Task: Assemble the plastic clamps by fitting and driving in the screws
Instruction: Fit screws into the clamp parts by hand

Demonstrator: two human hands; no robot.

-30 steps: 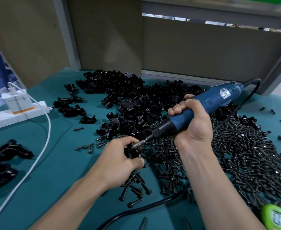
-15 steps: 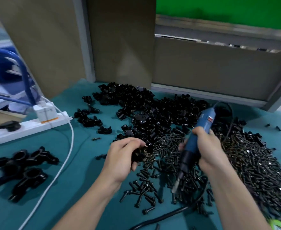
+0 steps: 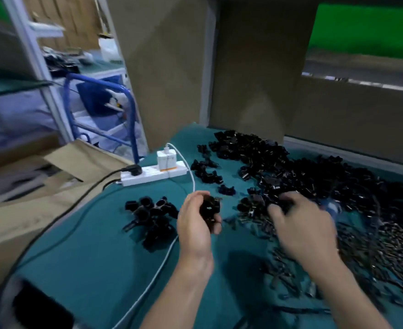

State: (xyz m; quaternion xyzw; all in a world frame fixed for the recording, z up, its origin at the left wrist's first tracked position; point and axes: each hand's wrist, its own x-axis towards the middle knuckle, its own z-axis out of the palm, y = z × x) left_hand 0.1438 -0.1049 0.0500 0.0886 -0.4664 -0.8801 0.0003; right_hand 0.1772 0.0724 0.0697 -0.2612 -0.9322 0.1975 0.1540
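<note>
- Running across the near part of the teal surface (image 3: 96, 262), a white cable (image 3: 159, 264) is passing under the left forearm and climbing toward the far left.
- Lying to the right, beside and past the right forearm, a wide spread of dark screws (image 3: 390, 248) is covering the surface. Motion blur is smearing them.
- The left hand (image 3: 195, 226) is gripping one black clamp (image 3: 210, 207). The fingers are curling round it and holding it above the surface, between the two groups of black parts.
- The right hand (image 3: 302, 229) is reaching palm-down, with its fingertips at the near edge of the heap. Blur is hiding whether it is holding anything.
- Just left of the left hand, a small cluster of finished clamps (image 3: 150, 214) is sitting on the surface, apart from the loose parts.
- Farther back, a large heap of clamp parts (image 3: 279, 167) is stretching from the middle toward the right.
- Behind the cluster, a white power strip (image 3: 153, 175) is carrying a black plug (image 3: 132, 169) and a white charger (image 3: 166, 160) with an orange band. No writing on them is coming through legibly.
- A cardboard box (image 3: 53, 167) is standing off the left edge of the surface.
- Brown panels (image 3: 255, 67) are closing off the back, and a blue frame (image 3: 127, 103) is showing through the gap to their left.
</note>
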